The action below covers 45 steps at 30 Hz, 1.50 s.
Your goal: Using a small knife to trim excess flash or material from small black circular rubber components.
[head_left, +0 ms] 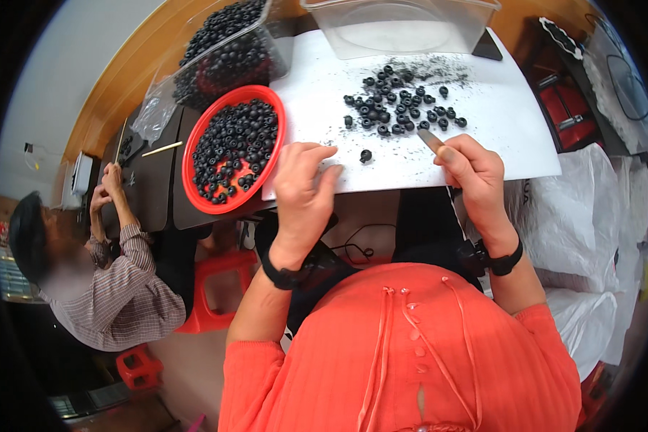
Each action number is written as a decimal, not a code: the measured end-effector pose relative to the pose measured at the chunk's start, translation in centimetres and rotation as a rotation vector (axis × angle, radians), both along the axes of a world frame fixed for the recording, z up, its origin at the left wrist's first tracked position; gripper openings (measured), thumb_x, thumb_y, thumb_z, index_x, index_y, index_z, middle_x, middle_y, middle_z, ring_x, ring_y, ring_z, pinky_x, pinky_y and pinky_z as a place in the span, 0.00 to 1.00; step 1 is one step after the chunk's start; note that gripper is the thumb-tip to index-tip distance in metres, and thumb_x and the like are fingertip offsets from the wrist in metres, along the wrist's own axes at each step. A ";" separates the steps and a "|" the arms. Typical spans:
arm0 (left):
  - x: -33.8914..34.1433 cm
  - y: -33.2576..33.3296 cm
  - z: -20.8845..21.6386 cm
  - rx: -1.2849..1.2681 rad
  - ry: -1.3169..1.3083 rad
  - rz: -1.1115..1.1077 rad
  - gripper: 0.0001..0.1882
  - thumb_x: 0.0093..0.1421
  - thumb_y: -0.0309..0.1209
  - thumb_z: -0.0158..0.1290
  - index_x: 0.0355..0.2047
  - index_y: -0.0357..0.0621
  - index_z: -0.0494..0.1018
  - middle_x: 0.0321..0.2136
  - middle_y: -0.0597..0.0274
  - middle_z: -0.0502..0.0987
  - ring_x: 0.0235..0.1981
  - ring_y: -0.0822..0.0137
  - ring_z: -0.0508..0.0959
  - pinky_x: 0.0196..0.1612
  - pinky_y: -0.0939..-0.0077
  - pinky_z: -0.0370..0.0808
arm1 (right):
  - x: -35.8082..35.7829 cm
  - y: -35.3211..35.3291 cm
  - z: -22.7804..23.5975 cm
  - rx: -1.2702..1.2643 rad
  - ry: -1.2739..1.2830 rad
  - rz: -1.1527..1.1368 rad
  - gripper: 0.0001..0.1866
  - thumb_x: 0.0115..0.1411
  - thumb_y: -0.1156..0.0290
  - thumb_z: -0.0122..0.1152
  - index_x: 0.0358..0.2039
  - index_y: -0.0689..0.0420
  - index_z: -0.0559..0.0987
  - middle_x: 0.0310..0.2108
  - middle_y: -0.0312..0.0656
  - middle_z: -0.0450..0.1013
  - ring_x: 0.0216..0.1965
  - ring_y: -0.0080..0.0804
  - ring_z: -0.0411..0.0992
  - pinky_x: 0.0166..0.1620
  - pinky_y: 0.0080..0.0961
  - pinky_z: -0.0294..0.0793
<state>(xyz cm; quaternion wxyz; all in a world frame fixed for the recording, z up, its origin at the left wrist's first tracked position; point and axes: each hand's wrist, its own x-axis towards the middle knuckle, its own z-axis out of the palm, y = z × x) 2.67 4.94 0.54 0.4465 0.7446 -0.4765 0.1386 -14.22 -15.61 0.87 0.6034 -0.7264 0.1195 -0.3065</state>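
My left hand (304,189) rests on the near edge of a white sheet (511,122), fingers curled, holding nothing that I can see. My right hand (475,176) grips a small metal blade (430,140) that points up and left toward a pile of small black ring-shaped beads (399,104) lying in black dust on the sheet. One single black bead (366,155) lies apart, between my two hands. A red round bowl (234,147) full of the same black beads stands just left of my left hand.
A clear plastic tub (403,25) stands at the far edge of the sheet; another clear tub (227,50) heaped with black beads is at the back left. Another person (115,288) works at the left. White bags (590,216) lie to the right, red stools (212,288) below.
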 end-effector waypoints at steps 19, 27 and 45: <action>-0.8 -4.4 0.0 0.213 -0.332 -0.049 0.10 0.52 0.16 0.60 0.35 0.38 0.75 0.31 0.55 0.73 0.34 0.52 0.73 0.35 0.60 0.71 | 0.0 -0.6 -1.0 0.145 -0.068 0.091 0.15 0.69 0.63 0.63 0.32 0.62 0.82 0.22 0.28 0.68 0.21 0.13 0.59 0.25 0.16 0.58; -0.1 -4.2 0.5 0.099 -0.058 -0.160 0.08 0.60 0.19 0.57 0.40 0.35 0.78 0.33 0.58 0.75 0.32 0.61 0.74 0.34 0.71 0.72 | 0.0 -0.5 -0.6 0.155 -0.037 0.110 0.14 0.69 0.64 0.64 0.33 0.63 0.82 0.21 0.30 0.68 0.22 0.15 0.61 0.26 0.17 0.59; -0.7 -2.7 -0.3 -0.389 1.201 -0.659 0.16 0.69 0.26 0.53 0.54 0.29 0.75 0.41 0.52 0.79 0.37 0.63 0.78 0.33 0.73 0.77 | 1.7 1.7 0.8 -0.427 0.135 -0.104 0.16 0.65 0.58 0.65 0.25 0.57 0.79 0.15 0.47 0.70 0.17 0.44 0.72 0.22 0.36 0.67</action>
